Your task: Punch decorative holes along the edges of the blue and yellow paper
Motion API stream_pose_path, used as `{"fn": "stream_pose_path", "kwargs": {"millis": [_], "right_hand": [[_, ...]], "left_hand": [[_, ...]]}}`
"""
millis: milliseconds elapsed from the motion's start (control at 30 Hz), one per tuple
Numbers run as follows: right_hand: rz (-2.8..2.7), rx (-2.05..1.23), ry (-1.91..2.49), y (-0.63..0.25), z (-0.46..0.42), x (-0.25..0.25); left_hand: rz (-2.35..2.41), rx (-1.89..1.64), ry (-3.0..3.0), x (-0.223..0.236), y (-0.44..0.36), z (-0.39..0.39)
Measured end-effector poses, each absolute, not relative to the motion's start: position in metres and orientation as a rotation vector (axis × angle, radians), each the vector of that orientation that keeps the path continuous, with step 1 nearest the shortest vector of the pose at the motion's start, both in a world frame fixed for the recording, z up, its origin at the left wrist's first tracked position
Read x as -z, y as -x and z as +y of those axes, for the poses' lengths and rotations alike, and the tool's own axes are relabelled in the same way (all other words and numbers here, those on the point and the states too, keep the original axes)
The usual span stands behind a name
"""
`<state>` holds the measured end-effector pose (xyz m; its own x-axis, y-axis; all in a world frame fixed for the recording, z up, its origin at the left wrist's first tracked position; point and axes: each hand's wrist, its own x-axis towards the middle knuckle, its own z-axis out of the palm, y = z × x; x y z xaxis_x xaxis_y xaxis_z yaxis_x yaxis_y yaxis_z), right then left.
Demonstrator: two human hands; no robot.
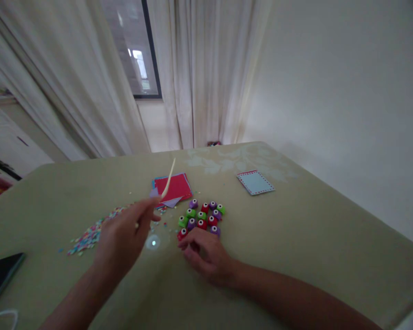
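My left hand [124, 240] is raised over the table and pinches a thin pale yellow sheet of paper [168, 178] seen edge-on, pointing up and away. My right hand [204, 254] rests on the table with fingers curled, its fingertips at a red paper punch [182, 233]. Just beyond lies a cluster of several small purple, green and red paper punches [204, 215]. A stack of coloured paper sheets [172, 188], red on top, lies behind the punches.
Scattered paper confetti [92, 233] covers the table's left part. A light blue card with a red border [255, 182] lies at the far right. A dark tablet [0, 275] and a white cable sit at the near left edge. Curtains and a wall stand behind the table [313, 229].
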<state>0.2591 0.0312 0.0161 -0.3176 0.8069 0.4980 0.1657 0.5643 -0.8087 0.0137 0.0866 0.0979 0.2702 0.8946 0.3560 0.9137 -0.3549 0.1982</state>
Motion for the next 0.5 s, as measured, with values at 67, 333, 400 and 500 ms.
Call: {"fn": "stream_pose_path", "kwargs": {"millis": [67, 333, 400, 500], "right_hand": [[-1.727, -0.949, 0.739, -0.259, 0.031, -0.013], [-1.626, -0.897, 1.058, -0.257, 0.026, -0.023], [-1.712, -0.88, 1.053, -0.258, 0.025, -0.026], [-1.877, -0.829, 0.989, -0.26, 0.025, -0.026]], "left_hand": [[-1.108, 0.925, 2.713, -0.08, -0.003, 0.047], [-1.202, 1.22, 2.739, -0.016, 0.016, -0.014], [-1.557, 1.532, 2.703, -0.009, 0.013, -0.014], [-2.202, 2.056, 2.528, -0.009, 0.007, -0.013]]}}
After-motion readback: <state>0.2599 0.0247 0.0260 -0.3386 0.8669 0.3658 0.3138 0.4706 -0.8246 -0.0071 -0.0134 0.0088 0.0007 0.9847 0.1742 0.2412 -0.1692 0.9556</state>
